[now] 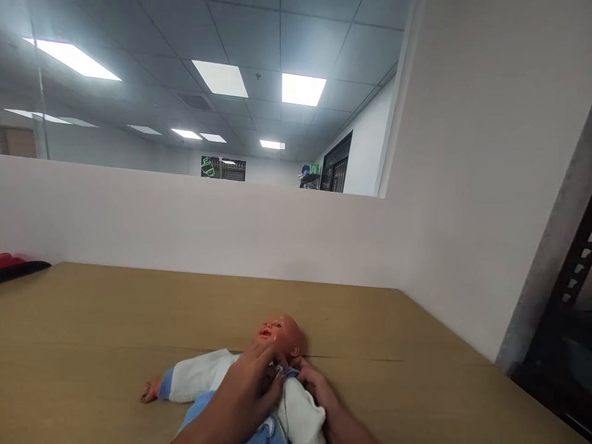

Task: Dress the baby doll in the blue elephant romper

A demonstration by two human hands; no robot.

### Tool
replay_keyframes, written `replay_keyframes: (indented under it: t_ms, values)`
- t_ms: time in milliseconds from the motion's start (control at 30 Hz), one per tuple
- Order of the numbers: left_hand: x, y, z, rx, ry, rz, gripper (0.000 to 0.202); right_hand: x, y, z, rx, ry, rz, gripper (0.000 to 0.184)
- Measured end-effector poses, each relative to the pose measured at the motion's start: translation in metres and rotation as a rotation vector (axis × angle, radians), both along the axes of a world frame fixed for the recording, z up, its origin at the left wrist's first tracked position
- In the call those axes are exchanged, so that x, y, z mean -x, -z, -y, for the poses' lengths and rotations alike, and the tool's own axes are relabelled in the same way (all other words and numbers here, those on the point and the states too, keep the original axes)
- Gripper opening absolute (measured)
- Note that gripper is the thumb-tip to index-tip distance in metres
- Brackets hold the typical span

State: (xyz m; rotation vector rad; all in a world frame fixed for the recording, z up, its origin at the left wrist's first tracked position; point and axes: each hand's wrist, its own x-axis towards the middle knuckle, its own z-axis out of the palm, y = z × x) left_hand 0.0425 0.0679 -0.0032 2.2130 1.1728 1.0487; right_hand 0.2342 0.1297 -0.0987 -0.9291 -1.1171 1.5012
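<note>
A baby doll (285, 331) with a bald head lies on its back on the wooden table, its head toward the wall. It wears a white fleecy garment (203, 377) with blue cuffs and blue parts lower down. One doll arm stretches out to the left, its small hand showing past the cuff. Over the doll's chest, my left hand (252, 379) has its fingers bent and pinching the cloth near the blue-edged collar (291, 372). My right hand (315, 383) grips the same collar from the right, just below the doll's ear. Much of the doll's chest is hidden behind my hands.
The wooden table (139, 302) meets a low white wall (208, 228) at the back, with a window above it. At the far left edge lies a red and black object (21, 266). Another white wall rises along the right side, beside a dark structure.
</note>
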Motion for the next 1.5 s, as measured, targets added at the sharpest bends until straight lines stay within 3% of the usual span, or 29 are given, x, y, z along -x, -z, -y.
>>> replay_keyframes:
  t_ms: [100,200,300,367,433,533,600,733,933,1033,1133,1233,1367,1500]
  values:
    - [-0.001,0.001,0.0,-0.014,-0.037,-0.014,0.015,0.004,0.001,-0.001,0.063,-0.026,-0.023,0.033]
    - [0.002,0.001,-0.002,-0.011,-0.077,-0.028,0.016,0.002,-0.009,0.013,0.016,-0.075,-0.013,0.04]
    - [0.009,-0.002,-0.006,-0.04,-0.104,-0.072,0.017,-0.015,-0.035,0.034,-0.136,-0.134,0.287,0.065]
    - [0.015,-0.005,-0.009,-0.048,-0.142,-0.127,0.017,-0.034,-0.057,0.044,-0.114,-0.24,0.629,0.09]
    - [0.02,-0.006,-0.012,-0.028,-0.189,-0.182,0.016,-0.053,-0.076,0.045,-0.077,-0.31,0.766,0.073]
    - [0.024,-0.004,-0.015,-0.009,-0.212,-0.218,0.019,-0.077,-0.091,0.035,0.059,-0.418,0.663,0.049]
    - [0.023,0.0,-0.015,-0.013,-0.201,-0.225,0.02,-0.087,-0.091,0.026,0.095,-0.495,0.603,0.049]
    - [0.022,-0.001,-0.014,-0.009,-0.142,-0.192,0.015,-0.097,-0.086,0.016,-0.026,-0.554,0.675,0.053]
    - [0.047,-0.011,-0.012,0.017,0.001,0.017,0.026,-0.104,-0.089,0.01,-0.211,-0.442,0.731,0.06]
    - [0.067,0.0,-0.005,0.078,-0.068,0.081,0.031,-0.11,-0.087,0.005,-0.276,-0.356,0.759,0.055]
    - [0.085,0.021,0.009,0.169,-0.164,0.08,0.039,-0.115,-0.081,-0.002,-0.326,-0.3,0.77,0.042]
    - [0.095,0.04,0.021,0.237,-0.162,0.04,0.043,-0.112,-0.077,-0.004,-0.38,-0.215,0.824,0.04]
    - [0.092,0.053,0.023,0.296,-0.063,0.183,0.05,-0.089,-0.09,0.017,-0.544,-0.042,0.942,0.036]
    - [0.085,0.068,0.018,0.435,-0.067,0.422,0.064,-0.056,-0.105,0.051,-0.501,-0.162,0.997,0.015]
